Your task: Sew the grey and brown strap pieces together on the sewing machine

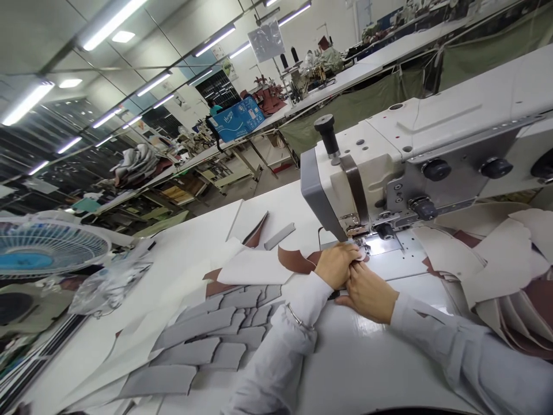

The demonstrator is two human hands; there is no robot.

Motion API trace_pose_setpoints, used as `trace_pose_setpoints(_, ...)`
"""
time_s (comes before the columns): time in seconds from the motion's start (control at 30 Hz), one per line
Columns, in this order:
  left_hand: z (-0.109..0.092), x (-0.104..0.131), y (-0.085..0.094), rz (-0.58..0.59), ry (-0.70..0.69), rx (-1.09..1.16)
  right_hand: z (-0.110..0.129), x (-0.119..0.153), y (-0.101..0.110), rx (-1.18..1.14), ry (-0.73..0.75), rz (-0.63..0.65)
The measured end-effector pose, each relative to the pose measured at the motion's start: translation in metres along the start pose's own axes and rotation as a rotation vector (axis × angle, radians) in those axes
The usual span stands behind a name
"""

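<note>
Both hands are together at the lit needle area of a white sewing machine [345,178]. My left hand [339,265] has its fingers bent and closed on the edge of a small leather piece [362,254], pale on the side that shows, close to the presser foot [362,245]. Against it, my right hand [370,293] pinches at the same piece, fingertips touching the left fingers. Most of the piece is hidden under the hands. Left of my left hand lies a curved brown leather piece [296,260], partly over a white-backed one [259,266].
Several grey cut strips [203,323] overlap on the table left of my arms. Stacked white-and-brown leather pieces [496,265] lie under the machine arm at right. A fan [47,248] and a plastic bag [108,285] are at the left edge. More worktables [375,63] stand behind.
</note>
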State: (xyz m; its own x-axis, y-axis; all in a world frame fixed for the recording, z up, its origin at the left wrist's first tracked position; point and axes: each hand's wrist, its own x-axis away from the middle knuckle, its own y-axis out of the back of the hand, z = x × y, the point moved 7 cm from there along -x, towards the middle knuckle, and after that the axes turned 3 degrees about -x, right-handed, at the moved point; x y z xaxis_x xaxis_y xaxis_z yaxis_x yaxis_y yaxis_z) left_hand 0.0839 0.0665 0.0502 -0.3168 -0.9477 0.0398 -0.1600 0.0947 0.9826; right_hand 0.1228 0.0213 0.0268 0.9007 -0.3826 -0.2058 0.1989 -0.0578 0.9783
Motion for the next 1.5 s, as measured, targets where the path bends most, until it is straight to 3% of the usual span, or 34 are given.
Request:
trace_pose_setpoints(0.9,0.000,-0.008,-0.002,0.082,0.028,-0.064,-0.006,-0.002,-0.001,0.016,-0.039,-0.021)
trace_pose_setpoints(1.17,-0.002,-0.005,-0.002,0.054,0.028,-0.045,0.000,-0.001,0.000,0.020,-0.061,0.012)
trace_pose_setpoints(1.37,-0.002,-0.010,0.001,0.137,0.065,-0.115,-0.006,-0.005,0.002,-0.021,-0.095,-0.017)
trace_pose_setpoints(1.5,0.001,-0.011,-0.001,0.176,0.123,-0.145,0.006,-0.007,-0.005,-0.155,-0.011,-0.042)
